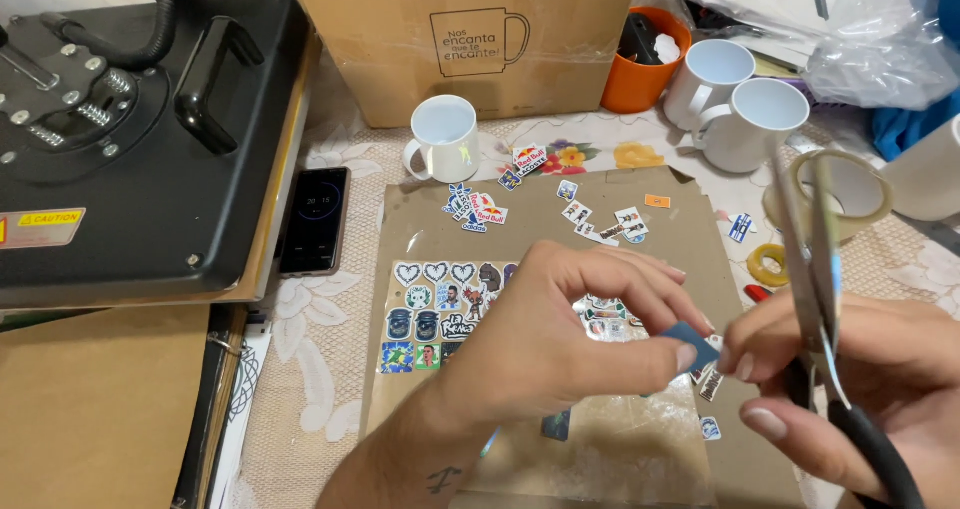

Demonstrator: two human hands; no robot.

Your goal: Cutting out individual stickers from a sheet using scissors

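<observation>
Right hand [860, 389], nearest the cam, is wrapped round the black handles of steel-bladed scissors [815, 269], blades up and approx. closed. Left hand [560, 339] pinches a small blue-grey sticker cutout [690, 344] betw. thumb and fingertips, just beside the blades, above the printed glossy sticker sheet [440, 314] on brown kraft cardboard [640, 449]. Cutout prob. v. light, thin, floppy, slick-faced and easily creased; best held by the edge, away from the cut line. Flat, roughly rectangular, plain side facing up.
</observation>
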